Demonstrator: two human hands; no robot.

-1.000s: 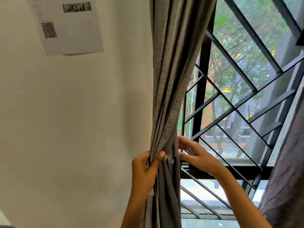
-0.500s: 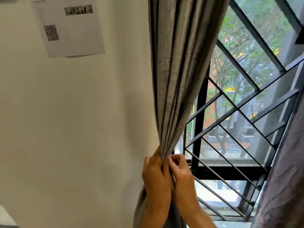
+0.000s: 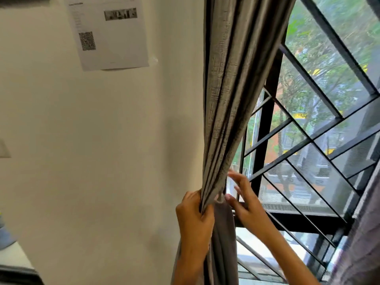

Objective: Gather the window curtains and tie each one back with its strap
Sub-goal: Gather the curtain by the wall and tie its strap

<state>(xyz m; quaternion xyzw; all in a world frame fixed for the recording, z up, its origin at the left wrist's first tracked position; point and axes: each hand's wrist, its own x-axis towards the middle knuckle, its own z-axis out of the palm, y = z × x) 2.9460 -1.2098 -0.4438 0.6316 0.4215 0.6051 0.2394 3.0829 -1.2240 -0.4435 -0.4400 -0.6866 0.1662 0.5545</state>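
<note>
Grip first: your left hand (image 3: 194,217) is closed tight around the gathered grey curtain (image 3: 232,103), fingers and thumb curled over the bunched pleats at the narrowest point. The forearm comes up near-vertical from the bottom edge, back of the hand toward you.

Your right hand (image 3: 244,199) holds nothing. Its fingers (image 3: 238,177) are spread and mostly straight, blurred, reaching up and left just beside the right edge of the bundle; you cannot tell whether the fingertips touch the fabric. That forearm enters from the lower right on a slant.

The curtain hangs at the left edge of the window, against the white wall (image 3: 102,161). Its long axis runs top to bottom, leaning slightly: wide at the top of the view, tapering down-left into your left grip, then falling straight below it. The lower fabric is partly hidden behind your left wrist and cut off by the frame bottom.

A small pale bit shows at the pinch between the two hands; too small to tell what it is. No strap can be made out.

Behind: black window grille (image 3: 308,145) with diagonal bars. A second, darker curtain (image 3: 364,233) is cut off at the right edge. A printed sheet (image 3: 111,33) is stuck to the wall, upper left; its text is unreadable.
</note>
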